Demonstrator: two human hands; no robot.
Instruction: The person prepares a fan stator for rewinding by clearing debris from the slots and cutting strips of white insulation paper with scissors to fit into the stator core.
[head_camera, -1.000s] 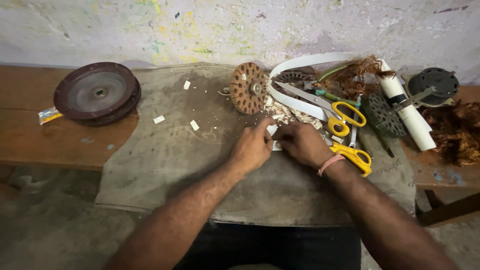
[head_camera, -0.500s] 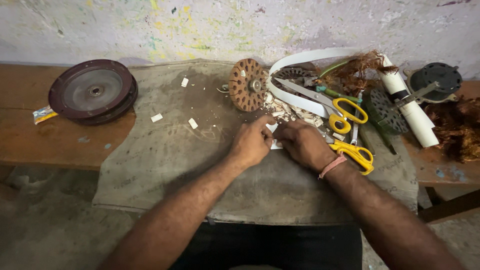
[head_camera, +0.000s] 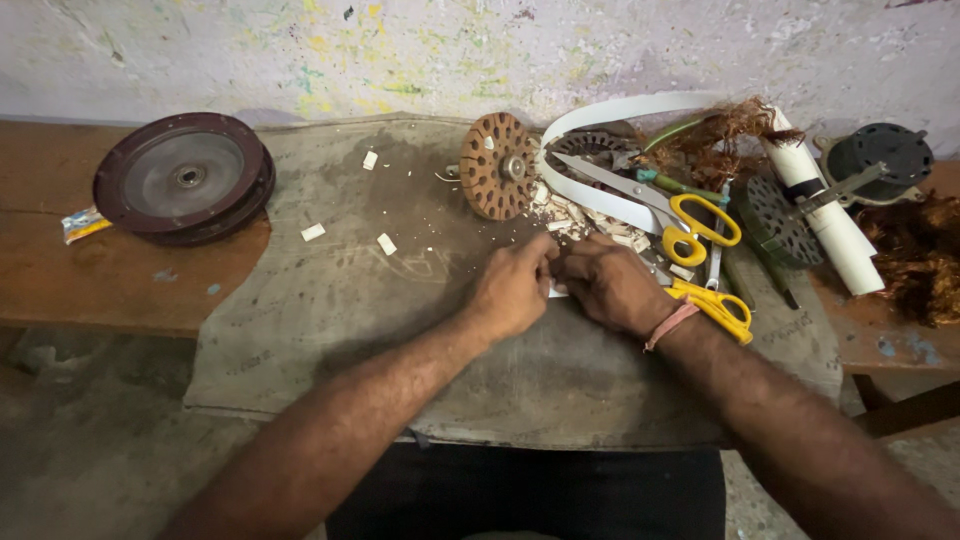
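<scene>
Your left hand (head_camera: 512, 290) and right hand (head_camera: 612, 288) meet knuckle to knuckle at the middle of the worktop (head_camera: 120, 280), over the grey cloth (head_camera: 400, 330) spread across it. Both grips are closed down to a pinch on a small white paper slip (head_camera: 556, 291), of which only a sliver shows between your fingertips; holding it from both sides at once probably keeps it taut while you fold or press it, though the fingers hide what exactly is being done. Just beyond your hands lies a heap of similar white slips (head_camera: 590, 222), kept within easy reach, and a few strays (head_camera: 386, 243) sit farther left on the cloth. The brown slotted stator disc (head_camera: 498, 165) stands tilted at the far side, beside a curved white strip (head_camera: 620, 110). Yellow-handled scissors (head_camera: 690, 218) rest right of the heap, and a second yellow-handled pair (head_camera: 722, 308) lies touching your right wrist, by the pink band. A tangle of copper wire (head_camera: 725, 135) and a white roll (head_camera: 830, 225) crowd the far right; a dark round motor cover (head_camera: 185, 178) sits far left, well apart.
</scene>
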